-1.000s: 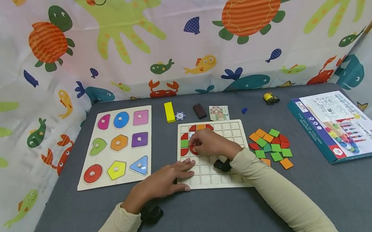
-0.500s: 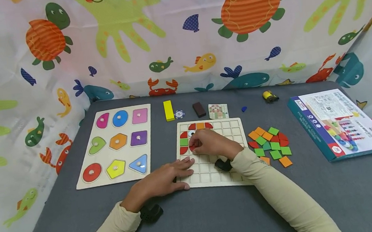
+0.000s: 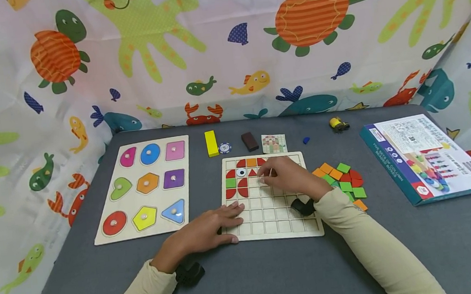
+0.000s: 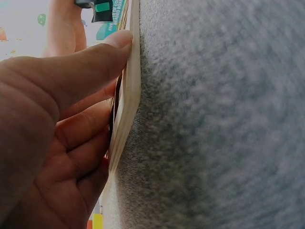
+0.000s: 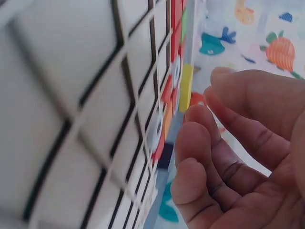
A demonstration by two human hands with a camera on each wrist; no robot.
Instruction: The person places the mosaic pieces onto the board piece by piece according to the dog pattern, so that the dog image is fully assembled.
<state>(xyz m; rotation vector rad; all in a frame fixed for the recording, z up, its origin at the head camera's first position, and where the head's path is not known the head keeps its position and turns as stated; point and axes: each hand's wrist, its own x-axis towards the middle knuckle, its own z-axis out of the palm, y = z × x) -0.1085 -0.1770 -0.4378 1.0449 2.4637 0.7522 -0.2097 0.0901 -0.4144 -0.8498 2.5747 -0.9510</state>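
A wooden grid board (image 3: 263, 215) lies at mid-table, with tiles in its upper left squares. Among them are red curved tiles (image 3: 243, 188), a green square (image 3: 230, 183), an orange square (image 3: 251, 162) and a white eye tile (image 3: 241, 172). My left hand (image 3: 205, 228) rests on the board's left front corner, fingers extended, with the thumb (image 4: 95, 71) along the edge. Over the upper middle of the grid hovers my right hand (image 3: 291, 177). Its fingers bend loosely, and the right wrist view shows nothing between thumb (image 5: 257, 90) and fingertips. The hand hides some squares.
Loose green, orange and red tiles (image 3: 359, 193) lie right of the board. A shape-knob puzzle (image 3: 132, 204) is at left and a flat box (image 3: 433, 161) at right. Behind the board are a yellow block (image 3: 211, 143), poker chip (image 3: 224, 148), dark block (image 3: 249, 141) and pattern card (image 3: 274, 143).
My right hand has left the red tile at the lower left of the pattern and moved right, uncovering that tile and the eye tile. The left hand has stayed on the board.
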